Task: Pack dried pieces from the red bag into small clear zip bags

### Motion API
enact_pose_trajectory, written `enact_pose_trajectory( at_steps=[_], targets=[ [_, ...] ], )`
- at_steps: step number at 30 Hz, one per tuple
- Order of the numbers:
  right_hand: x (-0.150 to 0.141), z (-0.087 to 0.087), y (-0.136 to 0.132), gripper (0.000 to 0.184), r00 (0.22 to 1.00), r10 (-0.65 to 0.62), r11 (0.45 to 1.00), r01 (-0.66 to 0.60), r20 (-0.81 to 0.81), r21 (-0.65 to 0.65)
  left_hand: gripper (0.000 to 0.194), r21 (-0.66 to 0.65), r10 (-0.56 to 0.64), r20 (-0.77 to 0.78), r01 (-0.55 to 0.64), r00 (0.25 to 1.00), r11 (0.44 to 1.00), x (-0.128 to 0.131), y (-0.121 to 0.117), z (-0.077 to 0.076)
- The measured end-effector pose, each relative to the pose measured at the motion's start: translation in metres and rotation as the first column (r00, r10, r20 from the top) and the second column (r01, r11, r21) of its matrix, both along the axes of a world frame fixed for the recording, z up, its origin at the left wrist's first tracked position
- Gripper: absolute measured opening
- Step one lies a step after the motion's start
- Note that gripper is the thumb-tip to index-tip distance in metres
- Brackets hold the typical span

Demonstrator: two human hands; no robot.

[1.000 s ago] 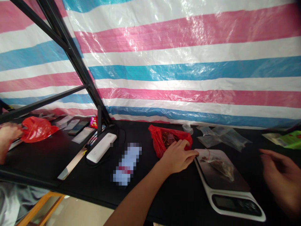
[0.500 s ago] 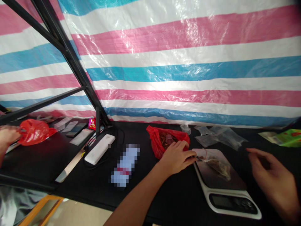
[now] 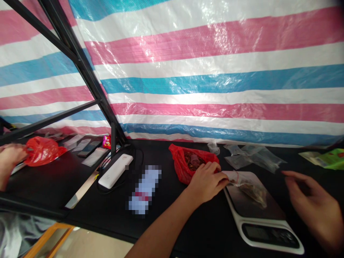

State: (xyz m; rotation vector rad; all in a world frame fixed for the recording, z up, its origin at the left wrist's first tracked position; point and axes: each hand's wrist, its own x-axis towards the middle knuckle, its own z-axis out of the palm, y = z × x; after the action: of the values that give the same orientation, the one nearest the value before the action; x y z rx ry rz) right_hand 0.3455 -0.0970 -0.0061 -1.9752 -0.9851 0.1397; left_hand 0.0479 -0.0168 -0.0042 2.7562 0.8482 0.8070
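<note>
My left hand [image 3: 208,182] is closed, its thumb and fingers pinching the neck of a small clear plastic bag [image 3: 254,192]. That bag holds dry brownish bits and lies on the metal plate of a white kitchen scale [image 3: 243,229]. Just behind my left hand, an open red plastic bag [image 3: 178,165] contains loose brown pieces, with a small clear cup [image 3: 195,159] resting among them. To the right of the scale, my right hand [image 3: 313,208] hovers with fingers loosely curved and thumb apart, nothing visible in it.
Empty clear bags [image 3: 255,156] lie behind the scale, and a green packet [image 3: 333,159] at far right. On the left are a white power bank [image 3: 115,171], cables and a pixelated object [image 3: 145,190]. Another person's hand [image 3: 12,157] touches a red bag [image 3: 43,150] beyond a black frame [image 3: 88,82].
The whole view has shifted very slightly to the right and down. Both hands and the bag on the scale hold nearly the same places.
</note>
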Motion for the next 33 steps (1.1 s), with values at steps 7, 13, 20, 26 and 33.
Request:
enact_pose_trajectory(
  at_steps=[7,13,20,26,33],
  targets=[
    [0.001,-0.002,0.001,0.047,1.0,-0.009,1.0,0.009,0.022,-0.015,0.02,-0.019,-0.003,0.029,0.004,1.0,1.0,0.005,0.0,-0.002],
    [-0.002,-0.001,0.001,0.047,1.0,0.018,1.0,-0.018,0.014,0.013,0.027,-0.092,0.045,0.111,-0.035,0.993,0.995,0.006,-0.005,0.0],
    [0.003,-0.008,0.003,0.049,1.0,0.017,1.0,-0.017,0.017,-0.012,0.016,-0.116,0.037,0.14,-0.02,0.989,0.993,0.01,-0.006,-0.001],
    [-0.002,0.0,0.003,0.049,0.999,0.033,0.999,-0.033,-0.007,-0.011,0.011,-0.125,0.048,0.14,-0.03,0.989,0.992,0.009,-0.004,-0.001],
    [-0.009,0.007,0.0,0.051,0.999,0.011,0.999,-0.012,-0.038,-0.03,0.025,-0.141,0.106,0.311,-0.064,0.945,0.988,0.011,-0.003,0.005]
  ],
)
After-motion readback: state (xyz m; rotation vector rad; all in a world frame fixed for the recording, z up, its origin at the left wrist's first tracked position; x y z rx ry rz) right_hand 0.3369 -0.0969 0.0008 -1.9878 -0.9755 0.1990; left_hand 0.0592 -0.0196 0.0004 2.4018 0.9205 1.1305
